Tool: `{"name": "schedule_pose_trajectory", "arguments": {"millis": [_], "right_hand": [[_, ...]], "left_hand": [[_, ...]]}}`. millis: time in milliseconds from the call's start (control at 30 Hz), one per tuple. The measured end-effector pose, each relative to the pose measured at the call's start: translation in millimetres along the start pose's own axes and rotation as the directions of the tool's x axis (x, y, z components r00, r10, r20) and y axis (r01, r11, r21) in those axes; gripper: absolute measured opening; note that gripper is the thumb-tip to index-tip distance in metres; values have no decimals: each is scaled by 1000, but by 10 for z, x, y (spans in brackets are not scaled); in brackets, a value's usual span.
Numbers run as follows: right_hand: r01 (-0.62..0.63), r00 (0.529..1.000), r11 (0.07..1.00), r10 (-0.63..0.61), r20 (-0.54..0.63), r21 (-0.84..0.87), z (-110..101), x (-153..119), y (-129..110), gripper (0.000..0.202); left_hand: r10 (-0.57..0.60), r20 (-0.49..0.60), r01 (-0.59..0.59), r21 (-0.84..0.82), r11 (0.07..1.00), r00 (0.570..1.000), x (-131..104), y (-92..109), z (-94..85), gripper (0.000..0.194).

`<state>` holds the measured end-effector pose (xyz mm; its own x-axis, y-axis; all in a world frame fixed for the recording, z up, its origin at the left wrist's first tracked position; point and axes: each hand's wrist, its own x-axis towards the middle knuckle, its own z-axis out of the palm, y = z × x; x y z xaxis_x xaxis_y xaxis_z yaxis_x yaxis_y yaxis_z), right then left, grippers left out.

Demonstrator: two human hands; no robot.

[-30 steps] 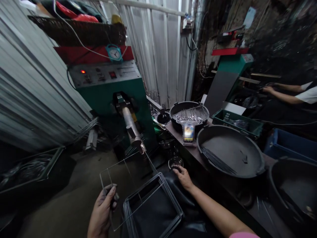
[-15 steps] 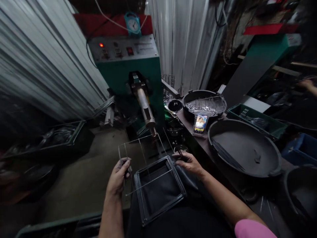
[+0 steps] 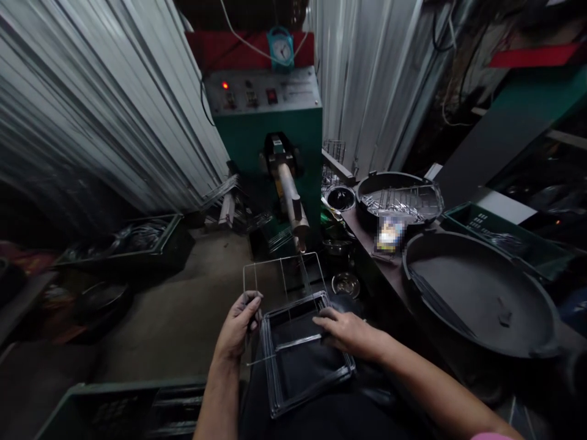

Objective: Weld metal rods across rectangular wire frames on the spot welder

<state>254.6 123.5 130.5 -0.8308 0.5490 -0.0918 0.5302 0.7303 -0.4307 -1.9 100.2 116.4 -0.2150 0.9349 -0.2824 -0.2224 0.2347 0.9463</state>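
Note:
My left hand (image 3: 241, 324) is closed on the left side of a thin wire rack (image 3: 282, 261). The rack's far edge lies just below the tip of a metal arm (image 3: 293, 201) on a green machine; whether they touch I cannot tell. Beneath the rack, a stack of rectangular wire frames (image 3: 270, 385) rests on my dark-covered lap. My right hand (image 3: 346, 333) is over the right side of the rack and stack, its fingers closed near the end of a cross wire (image 3: 298, 343). What it grips is hidden by the fingers.
The green machine (image 3: 270, 128) stands ahead, with a lit red lamp and a blue clock (image 3: 280, 49). At right, a bench bears a large dark pan (image 3: 477, 293) and a basin of metal pieces (image 3: 398, 201). Green crates (image 3: 123, 256) stand on the left floor.
The view has turned left, so things appear farther right. My right hand has moved from beyond the stack's right corner inward over the stack. My left hand keeps hold of the wire rack.

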Motion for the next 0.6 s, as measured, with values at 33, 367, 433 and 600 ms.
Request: {"name": "schedule_pose_trajectory", "arguments": {"millis": [33,367,433,600], "right_hand": [[7,1000,1000,-7,-5,4,-7,9,-9,46],[15,1000,999,-15,4,36,-120,59,-25,40],[5,1000,999,-6,22,40,-144,55,-23,40],[13,1000,999,-14,17,37,-170,50,-18,39]], "left_hand": [[-7,0,7,-8,1000,1000,10,-9,-2,26],[-18,17,19,-28,999,1000,74,-58,-38,29],[-13,25,14,-32,999,1000,80,-67,-35,29],[-10,46,12,-61,998,999,90,-81,-19,28]]}}
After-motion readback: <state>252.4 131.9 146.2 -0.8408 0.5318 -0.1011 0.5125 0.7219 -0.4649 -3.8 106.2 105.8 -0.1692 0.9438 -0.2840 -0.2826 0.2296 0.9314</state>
